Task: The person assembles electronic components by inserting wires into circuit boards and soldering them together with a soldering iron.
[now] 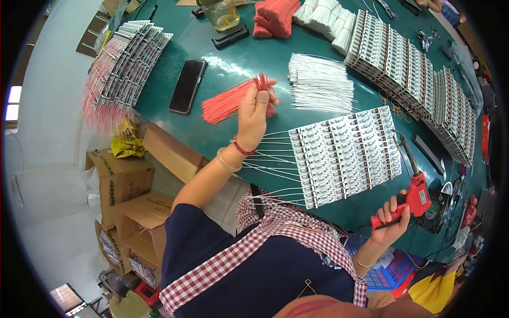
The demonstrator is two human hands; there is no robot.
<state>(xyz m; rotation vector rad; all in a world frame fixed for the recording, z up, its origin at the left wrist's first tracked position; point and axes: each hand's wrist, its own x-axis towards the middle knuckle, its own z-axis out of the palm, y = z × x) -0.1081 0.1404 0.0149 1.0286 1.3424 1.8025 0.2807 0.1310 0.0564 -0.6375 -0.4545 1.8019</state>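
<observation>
My left hand (253, 108) is closed round a small bundle of red wires (260, 82), whose ends stick up above the fingers. Under and beside it, a pile of loose red wires (220, 104) lies on the green table. In my right hand (391, 222) is a red soldering gun (417, 197) with its tip pointing up and left, close to the right edge of a white circuit board panel (344, 159). Several white wires (273, 153) run out from the panel's left edge. Beyond the panel lies a spread of white wires (322, 84).
Stacked circuit panels (395, 58) line the far right; another wired stack (127, 63) stands far left. A black phone (188, 86), a cup (220, 15), red wire bundles (277, 16) and white wire bundles (326, 18) are on the table. Cardboard boxes (127, 183) stand at left.
</observation>
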